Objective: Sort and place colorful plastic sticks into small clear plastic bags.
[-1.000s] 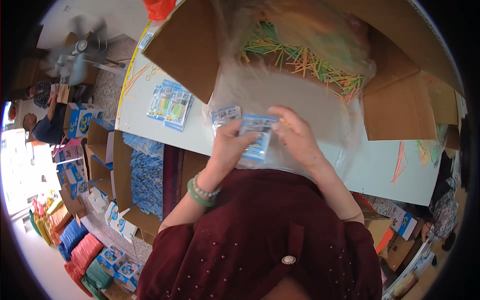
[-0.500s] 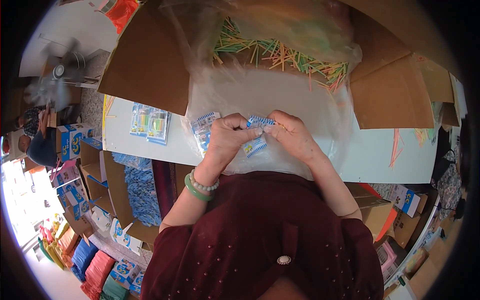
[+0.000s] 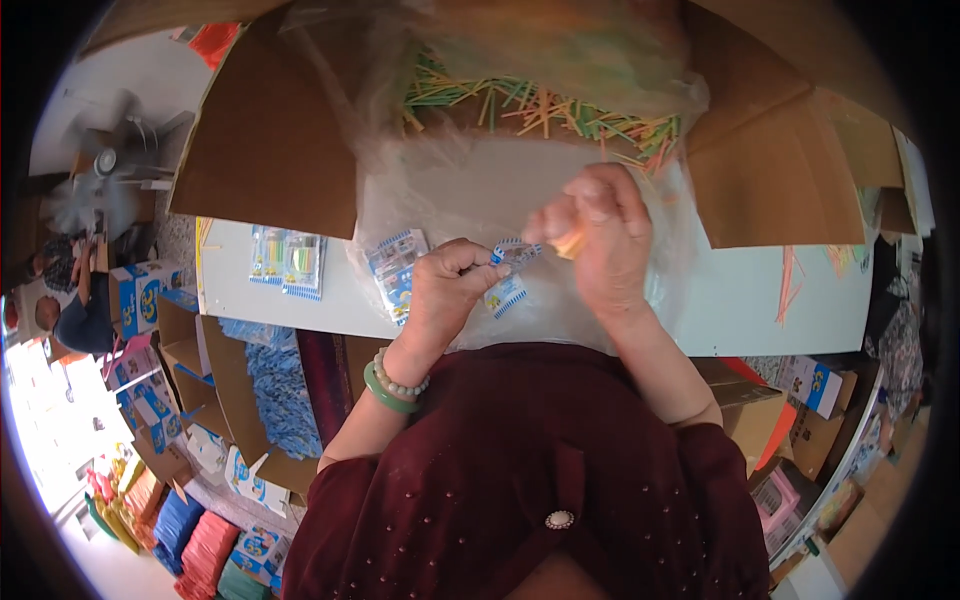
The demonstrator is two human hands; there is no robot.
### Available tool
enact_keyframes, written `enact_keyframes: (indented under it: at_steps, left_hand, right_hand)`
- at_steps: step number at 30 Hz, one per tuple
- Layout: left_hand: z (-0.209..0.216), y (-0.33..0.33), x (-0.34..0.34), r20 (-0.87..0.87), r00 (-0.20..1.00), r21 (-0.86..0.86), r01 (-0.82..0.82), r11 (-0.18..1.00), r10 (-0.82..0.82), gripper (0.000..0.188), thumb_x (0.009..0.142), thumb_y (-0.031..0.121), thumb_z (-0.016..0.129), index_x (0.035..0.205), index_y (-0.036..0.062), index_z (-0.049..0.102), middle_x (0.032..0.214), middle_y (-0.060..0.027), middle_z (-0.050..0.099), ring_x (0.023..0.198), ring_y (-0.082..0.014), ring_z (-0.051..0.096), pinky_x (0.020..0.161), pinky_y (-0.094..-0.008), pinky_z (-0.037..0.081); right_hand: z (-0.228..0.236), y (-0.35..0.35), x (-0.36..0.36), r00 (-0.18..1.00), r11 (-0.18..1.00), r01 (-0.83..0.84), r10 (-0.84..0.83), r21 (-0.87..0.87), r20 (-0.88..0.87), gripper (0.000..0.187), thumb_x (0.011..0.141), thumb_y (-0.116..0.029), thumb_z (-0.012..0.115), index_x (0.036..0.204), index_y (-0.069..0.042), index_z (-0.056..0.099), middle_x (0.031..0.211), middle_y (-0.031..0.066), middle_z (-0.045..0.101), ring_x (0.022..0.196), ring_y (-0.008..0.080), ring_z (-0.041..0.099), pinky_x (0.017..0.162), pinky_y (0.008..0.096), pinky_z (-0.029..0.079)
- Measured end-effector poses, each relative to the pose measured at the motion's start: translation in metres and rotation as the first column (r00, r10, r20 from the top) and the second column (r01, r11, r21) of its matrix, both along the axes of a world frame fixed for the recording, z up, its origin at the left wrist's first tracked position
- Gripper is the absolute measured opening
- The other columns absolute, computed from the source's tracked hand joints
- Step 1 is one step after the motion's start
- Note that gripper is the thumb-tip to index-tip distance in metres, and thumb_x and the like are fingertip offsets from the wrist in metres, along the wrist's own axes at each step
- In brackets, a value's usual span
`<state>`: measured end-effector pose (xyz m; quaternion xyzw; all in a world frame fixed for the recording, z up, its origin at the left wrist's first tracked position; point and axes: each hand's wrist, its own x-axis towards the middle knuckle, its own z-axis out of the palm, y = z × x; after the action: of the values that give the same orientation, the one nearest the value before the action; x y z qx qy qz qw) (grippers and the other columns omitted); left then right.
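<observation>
My left hand (image 3: 445, 290), with beads and a green bangle on its wrist, pinches the top of a small clear packet (image 3: 507, 295) with blue-striped edges. The packet's mouth looks spread apart. My right hand (image 3: 610, 235) is raised to the right of it, its fingers curled round a short yellow-orange bundle (image 3: 570, 243), apparently thin sticks, blurred by motion. More blue-and-white packets (image 3: 395, 265) lie just left of my left hand. Farther left on the white table lie filled packets (image 3: 288, 258) with coloured sticks showing through.
Ahead stands an open cardboard box (image 3: 270, 130) lined with clear plastic sheet (image 3: 460, 180), holding many thin coloured sticks (image 3: 540, 105). Loose sticks (image 3: 788, 285) lie on the table (image 3: 740, 310) at right. A carton of blue packets (image 3: 275, 380) stands below left. A fan (image 3: 105, 162) and people are farther left.
My right hand has come away from the packet, up and to the right, with the yellow-orange bundle. My left hand keeps its hold on the packet. The view has shifted slightly.
</observation>
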<state>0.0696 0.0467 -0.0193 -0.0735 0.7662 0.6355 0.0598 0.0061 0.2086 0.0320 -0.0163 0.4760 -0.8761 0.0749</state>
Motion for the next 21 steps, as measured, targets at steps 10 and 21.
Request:
enact_keyframes:
  at_steps: [10, 21]
  left_hand:
    - [0.013, 0.009, 0.0, 0.228, 0.97, 0.414, -0.018, 0.91, -0.085, 0.007, 0.08, 0.007, 0.072, 0.081, 0.0026, 0.066, 0.07, 0.0028, 0.059, 0.061, -0.0036, 0.05, 0.054, -0.0185, 0.04]
    - [0.01, 0.012, -0.001, 0.198, 0.977, 0.435, -0.02, 0.9, -0.074, 0.005, 0.08, 0.005, 0.071, 0.082, 0.0024, 0.068, 0.071, 0.0026, 0.061, 0.064, -0.0038, 0.05, 0.057, -0.0194, 0.039]
  right_hand:
    - [-0.025, 0.0, 0.015, 0.982, 0.934, 0.038, 0.031, 0.356, -0.185, 0.022, 0.097, -0.02, 0.049, 0.092, 0.001, 0.045, 0.084, 0.0145, 0.066, 0.076, 0.017, 0.063, 0.068, 0.0285, 0.051]
    - [-0.027, 0.017, 0.016, 0.993, 0.942, 0.007, 0.032, 0.337, -0.111, 0.023, 0.098, -0.025, 0.044, 0.092, -0.003, 0.041, 0.086, 0.0187, 0.066, 0.088, 0.0255, 0.064, 0.082, 0.0359, 0.051]
